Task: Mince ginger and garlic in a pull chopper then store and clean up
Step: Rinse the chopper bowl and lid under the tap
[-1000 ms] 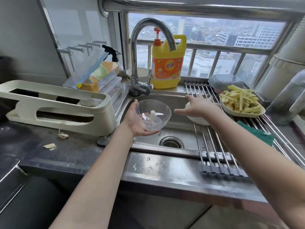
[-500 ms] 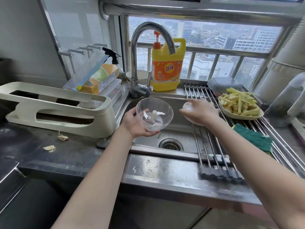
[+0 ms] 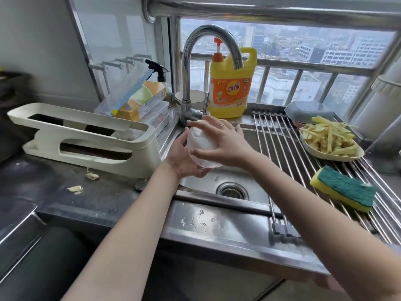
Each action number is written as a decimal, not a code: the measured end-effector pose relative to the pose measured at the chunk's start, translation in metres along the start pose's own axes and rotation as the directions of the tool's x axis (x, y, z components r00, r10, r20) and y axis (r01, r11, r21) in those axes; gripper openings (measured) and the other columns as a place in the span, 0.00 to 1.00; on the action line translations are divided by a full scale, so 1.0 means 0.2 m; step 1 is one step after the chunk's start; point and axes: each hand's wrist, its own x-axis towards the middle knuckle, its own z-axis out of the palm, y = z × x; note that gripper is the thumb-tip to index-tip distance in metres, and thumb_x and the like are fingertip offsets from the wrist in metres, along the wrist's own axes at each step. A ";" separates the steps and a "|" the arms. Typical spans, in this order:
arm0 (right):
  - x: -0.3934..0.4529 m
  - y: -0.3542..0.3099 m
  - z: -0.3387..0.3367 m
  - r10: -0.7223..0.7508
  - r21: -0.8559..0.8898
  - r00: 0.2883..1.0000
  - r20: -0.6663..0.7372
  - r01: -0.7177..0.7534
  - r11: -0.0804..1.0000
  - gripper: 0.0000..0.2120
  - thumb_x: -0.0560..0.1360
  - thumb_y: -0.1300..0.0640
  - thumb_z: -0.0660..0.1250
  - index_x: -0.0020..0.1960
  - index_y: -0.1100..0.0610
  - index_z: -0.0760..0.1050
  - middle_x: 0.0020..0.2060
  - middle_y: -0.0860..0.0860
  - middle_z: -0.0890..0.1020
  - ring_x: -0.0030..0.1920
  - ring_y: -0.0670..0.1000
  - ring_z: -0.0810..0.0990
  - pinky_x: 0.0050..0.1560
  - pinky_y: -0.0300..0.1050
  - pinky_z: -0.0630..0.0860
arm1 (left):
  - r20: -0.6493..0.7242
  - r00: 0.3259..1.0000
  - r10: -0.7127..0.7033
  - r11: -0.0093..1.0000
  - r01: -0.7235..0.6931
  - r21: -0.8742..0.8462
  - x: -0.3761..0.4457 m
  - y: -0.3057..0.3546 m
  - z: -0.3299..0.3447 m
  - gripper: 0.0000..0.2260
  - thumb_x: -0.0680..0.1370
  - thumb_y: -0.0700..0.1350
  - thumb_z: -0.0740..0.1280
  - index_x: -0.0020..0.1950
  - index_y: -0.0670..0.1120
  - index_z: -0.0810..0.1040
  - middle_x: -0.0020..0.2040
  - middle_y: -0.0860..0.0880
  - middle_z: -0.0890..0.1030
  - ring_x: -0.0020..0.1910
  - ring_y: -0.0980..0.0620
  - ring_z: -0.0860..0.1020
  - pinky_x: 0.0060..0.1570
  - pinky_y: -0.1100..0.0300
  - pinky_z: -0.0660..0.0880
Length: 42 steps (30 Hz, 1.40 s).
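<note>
The pull chopper is held over the sink (image 3: 195, 181), tilted on its side and blurred. My left hand (image 3: 184, 159) cups the clear chopper bowl (image 3: 208, 164) from below and the left. My right hand (image 3: 223, 144) presses the white chopper lid (image 3: 198, 140) against the bowl's mouth, fingers spread over it. The blade inside is hidden. A few garlic peels (image 3: 74, 189) lie on the dark counter at the left.
The faucet (image 3: 208, 40) arches just above my hands, no water running. A yellow detergent bottle (image 3: 231, 88) stands behind it. The roll-up rack (image 3: 282, 148) over the sink's right half carries a plate of potato strips (image 3: 329, 142) and a sponge (image 3: 344, 187). A cream holder (image 3: 86, 135) sits left.
My right hand took the white lid from the rack and carried it left onto the bowl. My left hand tipped the bowl, and both hands rose toward the faucet.
</note>
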 end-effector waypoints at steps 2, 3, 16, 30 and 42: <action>0.00 0.00 -0.04 -0.031 -0.003 0.999 0.027 0.031 1.000 0.33 0.68 0.32 0.65 0.69 0.27 0.55 0.76 0.42 0.54 0.76 0.53 0.47 0.70 0.71 0.46 | -0.010 1.000 0.025 1.000 -0.025 -0.005 0.00 0.00 0.01 0.24 0.77 0.68 0.52 0.58 0.54 0.76 0.53 0.48 0.80 0.50 0.44 0.77 0.46 0.47 0.75; 0.00 0.00 -0.05 -0.049 -0.011 0.998 0.032 0.050 0.999 0.34 0.67 0.33 0.66 0.69 0.27 0.55 0.76 0.43 0.54 0.76 0.53 0.47 0.70 0.71 0.47 | -0.022 0.999 0.031 0.999 -0.031 -0.007 0.00 0.00 0.01 0.25 0.76 0.69 0.53 0.58 0.54 0.77 0.54 0.48 0.80 0.52 0.44 0.77 0.47 0.48 0.73; 0.01 -0.01 -0.07 -0.246 -0.051 0.961 -0.129 0.241 0.969 0.33 0.67 0.32 0.64 0.71 0.32 0.59 0.74 0.47 0.61 0.74 0.53 0.56 0.70 0.64 0.59 | 0.075 0.983 0.169 0.984 -0.165 -0.064 -0.03 -0.02 0.09 0.29 0.75 0.70 0.57 0.66 0.51 0.75 0.66 0.43 0.76 0.64 0.36 0.74 0.54 0.30 0.72; 0.06 -0.04 -0.13 -0.253 -0.066 0.940 0.228 0.274 0.959 0.33 0.68 0.35 0.69 0.70 0.31 0.59 0.75 0.43 0.55 0.76 0.50 0.48 0.70 0.60 0.54 | 0.005 0.999 -0.046 0.994 0.046 -0.101 -0.09 -0.03 0.15 0.42 0.59 0.65 0.72 0.70 0.51 0.69 0.62 0.38 0.75 0.48 0.30 0.80 0.31 0.46 0.80; 0.08 -0.04 -0.05 -0.015 -0.016 0.958 0.287 0.021 1.000 0.39 0.63 0.32 0.71 0.68 0.31 0.55 0.63 0.51 0.64 0.64 0.57 0.63 0.62 0.56 0.68 | -0.104 0.985 -0.135 0.991 0.135 -0.001 -0.09 -0.02 0.17 0.26 0.74 0.66 0.56 0.59 0.50 0.77 0.53 0.40 0.80 0.44 0.37 0.81 0.34 0.42 0.81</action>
